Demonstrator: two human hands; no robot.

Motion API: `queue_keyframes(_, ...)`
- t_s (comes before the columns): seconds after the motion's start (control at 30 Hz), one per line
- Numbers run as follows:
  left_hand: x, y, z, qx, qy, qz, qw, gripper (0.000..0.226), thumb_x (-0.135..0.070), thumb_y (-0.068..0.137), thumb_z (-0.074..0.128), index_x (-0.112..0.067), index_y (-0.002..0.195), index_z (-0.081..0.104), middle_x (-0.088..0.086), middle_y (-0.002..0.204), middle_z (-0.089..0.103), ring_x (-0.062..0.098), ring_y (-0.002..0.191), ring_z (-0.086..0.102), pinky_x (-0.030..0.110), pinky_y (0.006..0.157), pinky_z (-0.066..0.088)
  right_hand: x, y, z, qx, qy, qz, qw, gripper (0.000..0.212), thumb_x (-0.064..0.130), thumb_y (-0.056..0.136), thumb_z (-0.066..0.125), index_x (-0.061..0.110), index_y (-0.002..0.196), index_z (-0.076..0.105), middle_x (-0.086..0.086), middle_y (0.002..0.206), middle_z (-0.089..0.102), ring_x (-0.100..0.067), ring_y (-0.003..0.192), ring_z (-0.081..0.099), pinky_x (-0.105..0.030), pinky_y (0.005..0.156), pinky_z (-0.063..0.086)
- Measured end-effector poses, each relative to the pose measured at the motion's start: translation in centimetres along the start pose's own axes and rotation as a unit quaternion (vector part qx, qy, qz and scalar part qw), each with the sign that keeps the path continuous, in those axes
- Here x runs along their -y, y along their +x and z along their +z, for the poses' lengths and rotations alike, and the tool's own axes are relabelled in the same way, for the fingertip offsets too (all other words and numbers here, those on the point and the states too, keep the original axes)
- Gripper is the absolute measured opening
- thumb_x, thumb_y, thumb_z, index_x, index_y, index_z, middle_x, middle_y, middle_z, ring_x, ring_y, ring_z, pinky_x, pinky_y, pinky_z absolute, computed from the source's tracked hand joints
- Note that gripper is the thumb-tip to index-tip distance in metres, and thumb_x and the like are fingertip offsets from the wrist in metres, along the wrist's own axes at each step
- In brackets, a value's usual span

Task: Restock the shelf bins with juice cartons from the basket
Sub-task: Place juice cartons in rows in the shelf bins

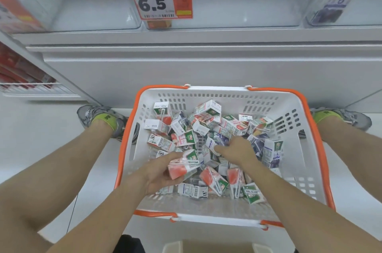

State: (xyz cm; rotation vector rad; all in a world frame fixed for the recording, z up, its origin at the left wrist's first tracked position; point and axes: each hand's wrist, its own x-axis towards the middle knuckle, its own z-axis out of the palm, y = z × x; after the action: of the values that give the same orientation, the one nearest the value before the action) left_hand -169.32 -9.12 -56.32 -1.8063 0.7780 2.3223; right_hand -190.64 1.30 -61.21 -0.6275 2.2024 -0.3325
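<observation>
Since the cartons lie jumbled in the basket on the floor, both hands reach down among them; the left hand curls its fingers round a red carton, probably to lift it; the right hand rests on the pile, fingers bent over a purple carton, grip unclear; the bins above stand nearly bare, so restocking looks barely begun.
</observation>
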Motion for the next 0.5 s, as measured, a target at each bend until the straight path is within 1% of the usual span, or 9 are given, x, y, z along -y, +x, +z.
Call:
queue_keyframes(0.03,0.0,-0.1,0.4,0.008,-0.019,-0.005,1.000,0.028,-0.020,0.083,0.076,-0.008,0.107,0.067,0.015,0.090,0.073,0.025,0.080,0.065,0.040,0.082,0.059,-0.1,-0.3,-0.8,0.031,0.041,0.024,0.998,0.046,0.037,0.081,0.069,0.015,0.059,0.036,-0.001,0.052,0.040,-0.013,0.038,0.043,-0.019,0.041,0.029)
queue_keyframes(0.07,-0.1,-0.3,0.8,0.016,-0.037,-0.006,0.999,0.027,-0.019,0.082,0.076,-0.008,0.105,0.067,0.015,0.084,0.074,0.026,0.076,0.066,0.040,0.079,0.060,0.0,-0.9,-1.7,0.065,0.101,0.051,0.991,0.041,0.032,0.082,0.070,0.013,0.062,0.039,-0.003,0.057,0.044,-0.011,0.035,0.049,-0.016,0.039,0.031)
queue_keyframes(0.1,-0.2,-0.4,1.0,0.028,-0.052,-0.002,0.998,0.030,-0.018,0.079,0.077,-0.008,0.106,0.068,0.017,0.088,0.075,0.028,0.077,0.068,0.040,0.075,0.061,0.0,-1.5,-2.4,0.105,0.174,0.077,0.976,0.034,0.027,0.083,0.072,0.010,0.070,0.046,-0.007,0.067,0.050,-0.011,0.038,0.059,-0.015,0.037,0.036)
queue_keyframes(0.13,-0.4,-0.7,1.4,0.042,-0.062,0.000,0.997,0.034,-0.017,0.077,0.078,-0.008,0.108,0.068,0.018,0.098,0.075,0.030,0.082,0.068,0.040,0.074,0.061,0.3,-2.4,-3.1,0.148,0.247,0.091,0.953,0.027,0.022,0.084,0.073,0.006,0.078,0.053,-0.011,0.082,0.055,-0.015,0.048,0.068,-0.017,0.041,0.046)
queue_keyframes(0.2,-0.8,-1.1,2.2,0.077,-0.075,0.005,0.994,0.038,-0.015,0.080,0.074,-0.007,0.116,0.065,0.020,0.115,0.070,0.031,0.094,0.065,0.042,0.084,0.057,0.7,-3.8,-4.1,0.212,0.354,0.091,0.906,0.017,0.011,0.085,0.073,-0.001,0.093,0.064,-0.014,0.107,0.057,-0.029,0.071,0.075,-0.030,0.064,0.061)
queue_keyframes(0.27,-1.1,-1.8,2.9,0.112,-0.097,0.019,0.989,0.042,-0.012,0.083,0.067,-0.002,0.124,0.061,0.021,0.118,0.068,0.030,0.096,0.065,0.041,0.090,0.052,0.8,-4.5,-4.8,0.242,0.422,0.071,0.871,0.021,0.005,0.085,0.070,-0.004,0.105,0.070,-0.017,0.118,0.062,-0.038,0.090,0.074,-0.040,0.085,0.061)
queue_keyframes(0.37,-1.5,-2.5,3.6,0.182,-0.153,0.049,0.970,0.050,-0.005,0.087,0.065,0.008,0.134,0.051,0.029,0.124,0.062,0.039,0.106,0.063,0.047,0.091,0.056,0.7,-5.4,-6.1,0.254,0.487,0.035,0.835,0.027,-0.003,0.087,0.064,-0.005,0.114,0.069,-0.019,0.117,0.071,-0.038,0.103,0.070,-0.040,0.095,0.057)
queue_keyframes(0.43,-1.8,-3.1,4.1,0.223,-0.191,0.064,0.954,0.053,-0.001,0.084,0.071,0.011,0.131,0.050,0.035,0.124,0.058,0.046,0.113,0.060,0.055,0.097,0.050,0.5,-6.1,-7.3,0.263,0.500,0.001,0.825,0.025,-0.007,0.087,0.062,-0.007,0.112,0.065,-0.023,0.116,0.070,-0.040,0.109,0.067,-0.044,0.102,0.052)
queue_keyframes(0.5,-2.2,-3.7,5.1,0.256,-0.194,0.086,0.943,0.064,-0.002,0.071,0.084,0.011,0.127,0.056,0.033,0.129,0.055,0.043,0.121,0.057,0.055,0.106,0.044,0.5,-6.9,-8.3,0.267,0.485,-0.038,0.832,0.030,-0.010,0.084,0.066,-0.005,0.113,0.061,-0.026,0.118,0.068,-0.041,0.113,0.065,-0.047,0.105,0.048)
